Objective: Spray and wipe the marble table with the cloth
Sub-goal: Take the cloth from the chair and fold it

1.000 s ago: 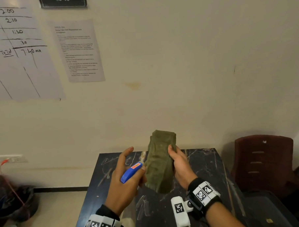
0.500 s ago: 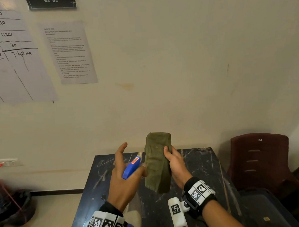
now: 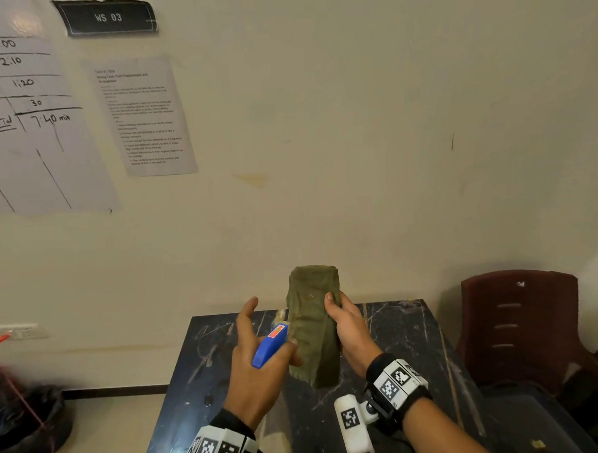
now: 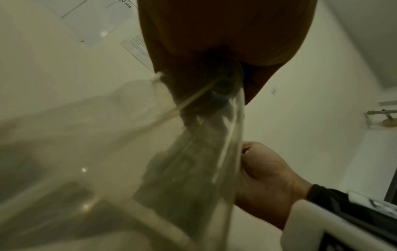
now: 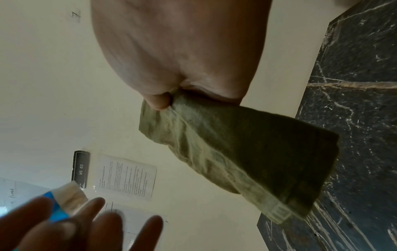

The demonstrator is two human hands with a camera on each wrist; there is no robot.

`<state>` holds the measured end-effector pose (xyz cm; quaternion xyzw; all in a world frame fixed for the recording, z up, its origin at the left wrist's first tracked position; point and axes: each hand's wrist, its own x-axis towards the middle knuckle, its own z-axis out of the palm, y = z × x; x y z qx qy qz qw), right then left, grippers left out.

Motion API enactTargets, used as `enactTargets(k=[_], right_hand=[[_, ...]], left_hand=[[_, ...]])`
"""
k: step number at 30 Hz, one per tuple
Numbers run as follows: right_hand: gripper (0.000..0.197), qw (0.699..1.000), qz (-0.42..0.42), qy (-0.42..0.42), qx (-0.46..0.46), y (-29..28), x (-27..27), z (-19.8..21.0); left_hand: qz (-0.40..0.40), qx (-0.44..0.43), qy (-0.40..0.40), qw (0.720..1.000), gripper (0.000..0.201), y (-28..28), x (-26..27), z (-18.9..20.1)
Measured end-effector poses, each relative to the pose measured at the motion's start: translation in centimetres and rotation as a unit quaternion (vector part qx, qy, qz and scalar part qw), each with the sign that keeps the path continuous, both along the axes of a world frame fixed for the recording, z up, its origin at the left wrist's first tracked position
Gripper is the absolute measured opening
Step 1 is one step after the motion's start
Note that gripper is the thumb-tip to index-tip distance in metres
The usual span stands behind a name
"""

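Observation:
Above the black marble table [image 3: 398, 342], my right hand [image 3: 350, 330] grips a folded olive-green cloth [image 3: 314, 325] and holds it upright. My left hand [image 3: 259, 365] holds a clear spray bottle by its neck; the blue spray head [image 3: 270, 345] points at the cloth from close by. The left fingers [image 5: 96, 225] stick out straight beside the blue and white nozzle [image 5: 62, 203]. From the left wrist, the clear bottle body [image 4: 150, 161] hangs under the palm, with the right hand [image 4: 264, 183] behind it. The right wrist view shows the cloth [image 5: 247, 152] hanging from my thumb and fingers over the table [image 5: 354, 101].
The table stands against a cream wall with papers taped to it. A dark red plastic chair [image 3: 518, 326] is at the table's right, with a black bin [image 3: 539, 428] in front of it. A dark bag [image 3: 25, 416] and a red cable lie on the floor at left.
Both hands stay almost in place with bottle and cloth. The left fingers have straightened upward, off the spray head. The head view has shifted slightly.

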<state>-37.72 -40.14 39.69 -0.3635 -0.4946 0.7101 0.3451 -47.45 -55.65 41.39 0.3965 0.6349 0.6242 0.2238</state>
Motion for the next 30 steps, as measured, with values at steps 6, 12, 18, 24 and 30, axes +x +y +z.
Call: enactTargets(k=[6, 12, 18, 24, 30], right_hand=[[0.023, 1.0, -0.005, 0.01, -0.01, 0.1, 0.2, -0.1], [0.022, 1.0, -0.01, 0.017, -0.02, -0.1, 0.4, -0.2], [0.021, 1.0, -0.009, 0.018, -0.019, -0.3, 0.7, 0.0], [0.023, 1.0, -0.008, 0.005, -0.015, -0.5, 0.8, -0.3], [0.023, 1.0, -0.002, -0.006, -0.01, -0.9, 1.1, -0.3]], left_hand=[[0.051, 0.005, -0.035, 0.998, 0.057, -0.1, 0.1, -1.0], [0.017, -0.009, -0.022, 1.0, 0.076, -0.4, 0.4, -0.7], [0.015, -0.002, 0.017, 1.0, 0.058, -0.6, 0.9, -1.1], [-0.01, 0.031, -0.002, 0.999, 0.073, -0.9, 1.2, -0.9], [-0.028, 0.048, 0.006, 0.998, 0.08, -1.0, 1.4, -1.1]])
